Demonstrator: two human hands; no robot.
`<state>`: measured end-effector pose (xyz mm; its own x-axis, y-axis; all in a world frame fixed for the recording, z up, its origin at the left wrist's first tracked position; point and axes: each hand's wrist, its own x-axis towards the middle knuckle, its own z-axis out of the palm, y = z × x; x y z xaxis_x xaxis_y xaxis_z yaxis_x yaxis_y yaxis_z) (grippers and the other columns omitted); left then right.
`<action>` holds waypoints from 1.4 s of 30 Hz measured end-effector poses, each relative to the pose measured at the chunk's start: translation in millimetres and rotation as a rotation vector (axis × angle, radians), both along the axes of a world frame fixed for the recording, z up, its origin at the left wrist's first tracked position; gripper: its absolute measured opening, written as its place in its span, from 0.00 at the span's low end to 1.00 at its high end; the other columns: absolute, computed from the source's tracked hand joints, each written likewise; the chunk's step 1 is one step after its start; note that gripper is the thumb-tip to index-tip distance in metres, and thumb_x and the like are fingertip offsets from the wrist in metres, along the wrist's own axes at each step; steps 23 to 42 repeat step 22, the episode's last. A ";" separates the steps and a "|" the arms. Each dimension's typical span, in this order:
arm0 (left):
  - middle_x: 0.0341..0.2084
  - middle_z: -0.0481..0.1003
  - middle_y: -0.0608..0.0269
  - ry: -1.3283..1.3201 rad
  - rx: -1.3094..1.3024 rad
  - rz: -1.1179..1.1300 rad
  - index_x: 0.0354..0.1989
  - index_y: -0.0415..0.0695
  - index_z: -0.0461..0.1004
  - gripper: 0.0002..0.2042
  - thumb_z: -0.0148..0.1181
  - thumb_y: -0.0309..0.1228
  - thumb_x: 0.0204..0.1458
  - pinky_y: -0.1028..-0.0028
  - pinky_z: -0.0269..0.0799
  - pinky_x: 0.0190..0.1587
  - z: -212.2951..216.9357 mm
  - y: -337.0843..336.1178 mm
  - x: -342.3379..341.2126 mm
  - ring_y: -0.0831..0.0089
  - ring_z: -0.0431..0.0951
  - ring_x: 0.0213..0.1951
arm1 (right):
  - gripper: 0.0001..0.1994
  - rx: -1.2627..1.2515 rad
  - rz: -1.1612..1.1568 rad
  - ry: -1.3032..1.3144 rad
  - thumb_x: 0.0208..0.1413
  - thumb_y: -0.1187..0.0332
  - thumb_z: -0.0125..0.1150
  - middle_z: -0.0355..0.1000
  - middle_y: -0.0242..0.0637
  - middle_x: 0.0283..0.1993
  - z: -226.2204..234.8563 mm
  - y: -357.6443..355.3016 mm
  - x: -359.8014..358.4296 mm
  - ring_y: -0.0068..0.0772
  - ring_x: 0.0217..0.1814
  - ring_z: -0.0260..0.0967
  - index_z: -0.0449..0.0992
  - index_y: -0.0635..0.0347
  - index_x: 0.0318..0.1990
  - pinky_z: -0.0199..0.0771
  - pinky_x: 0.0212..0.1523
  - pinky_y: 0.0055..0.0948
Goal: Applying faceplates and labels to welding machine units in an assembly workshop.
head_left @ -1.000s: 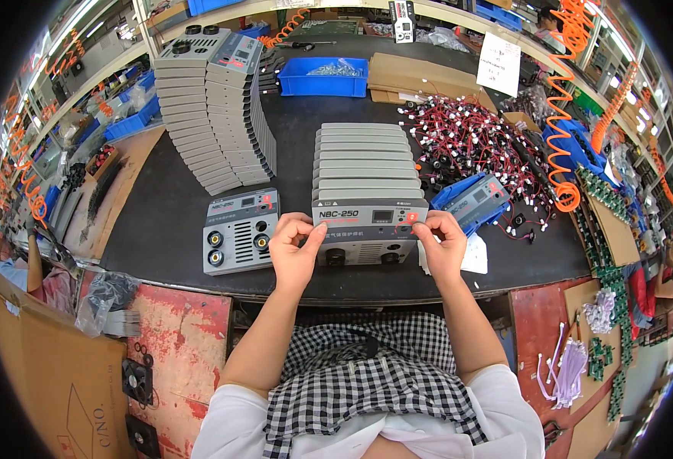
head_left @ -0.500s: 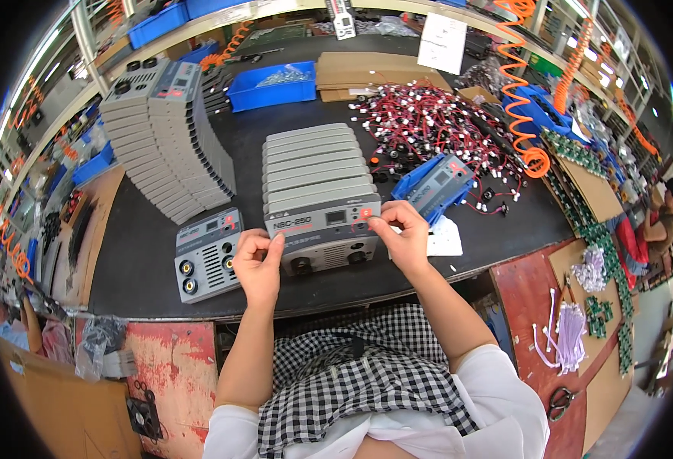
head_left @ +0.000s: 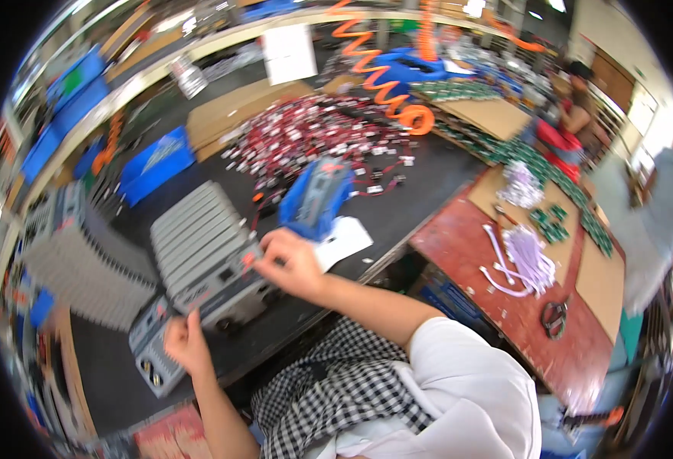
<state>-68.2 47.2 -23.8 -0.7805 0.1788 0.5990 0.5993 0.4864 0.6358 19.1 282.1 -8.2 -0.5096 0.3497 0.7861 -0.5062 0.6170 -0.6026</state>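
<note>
The picture is blurred by head motion. A grey ribbed metal box (head_left: 202, 245) with a front panel lies on the dark workbench (head_left: 397, 206). My right hand (head_left: 290, 264) rests at the panel's right end, fingers pinched against it. My left hand (head_left: 187, 344) touches the panel's left end, next to a second grey unit (head_left: 146, 356) with round sockets. What the fingers pinch is too small to tell.
A blue device (head_left: 315, 197) lies on white paper right of the box. Behind it spreads a heap of red and black wired parts (head_left: 313, 138). A stack of grey housings (head_left: 76, 260) stands left. Right are a red table (head_left: 520, 306) with white cables and another person (head_left: 573, 115).
The view has swung to the right and blurred, so the bench now tilts. Both hands stay at the two ends of the grey box's front panel.
</note>
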 end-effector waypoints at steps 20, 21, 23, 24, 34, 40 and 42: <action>0.43 0.66 0.53 -0.798 0.427 -0.020 0.50 0.34 0.59 0.31 0.52 0.50 0.47 0.72 0.65 0.41 23.0 -181.1 -105.7 0.66 0.70 0.39 | 0.20 0.094 -0.089 -0.075 0.29 0.70 0.68 0.57 0.37 0.37 -11.0 -16.6 1.4 0.40 0.41 0.57 0.62 0.55 0.31 0.59 0.40 0.34; 0.45 0.65 0.53 -0.810 0.367 0.039 0.51 0.35 0.58 0.32 0.53 0.49 0.47 0.71 0.64 0.43 16.4 -187.1 -116.6 0.66 0.68 0.42 | 0.20 0.076 -0.066 -0.147 0.30 0.71 0.67 0.57 0.38 0.39 -13.9 -17.3 0.1 0.41 0.43 0.57 0.63 0.55 0.32 0.60 0.42 0.35; 0.46 0.64 0.52 -0.819 0.306 0.099 0.53 0.35 0.56 0.33 0.54 0.48 0.46 0.70 0.63 0.45 13.7 -185.8 -120.8 0.66 0.67 0.45 | 0.20 0.056 -0.042 -0.219 0.31 0.71 0.67 0.57 0.38 0.40 -15.2 -18.0 -0.2 0.42 0.45 0.57 0.63 0.55 0.32 0.61 0.44 0.35; 0.46 0.64 0.52 -0.819 0.306 0.099 0.53 0.35 0.56 0.33 0.54 0.48 0.46 0.70 0.63 0.45 13.7 -185.8 -120.8 0.66 0.67 0.45 | 0.20 0.056 -0.042 -0.219 0.31 0.71 0.67 0.57 0.38 0.40 -15.2 -18.0 -0.2 0.42 0.45 0.57 0.63 0.55 0.32 0.61 0.44 0.35; 0.46 0.64 0.52 -0.819 0.306 0.099 0.53 0.35 0.56 0.33 0.54 0.48 0.46 0.70 0.63 0.45 13.7 -185.8 -120.8 0.66 0.67 0.45 | 0.20 0.056 -0.042 -0.219 0.31 0.71 0.67 0.57 0.38 0.40 -15.2 -18.0 -0.2 0.42 0.45 0.57 0.63 0.55 0.32 0.61 0.44 0.35; 0.46 0.64 0.52 -0.819 0.306 0.099 0.53 0.35 0.56 0.33 0.54 0.48 0.46 0.70 0.63 0.45 13.7 -185.8 -120.8 0.66 0.67 0.45 | 0.20 0.056 -0.042 -0.219 0.31 0.71 0.67 0.57 0.38 0.40 -15.2 -18.0 -0.2 0.42 0.45 0.57 0.63 0.55 0.32 0.61 0.44 0.35; 0.46 0.64 0.52 -0.819 0.306 0.099 0.53 0.35 0.56 0.33 0.54 0.48 0.46 0.70 0.63 0.45 13.7 -185.8 -120.8 0.66 0.67 0.45 | 0.20 0.056 -0.042 -0.219 0.31 0.71 0.67 0.57 0.38 0.40 -15.2 -18.0 -0.2 0.42 0.45 0.57 0.63 0.55 0.32 0.61 0.44 0.35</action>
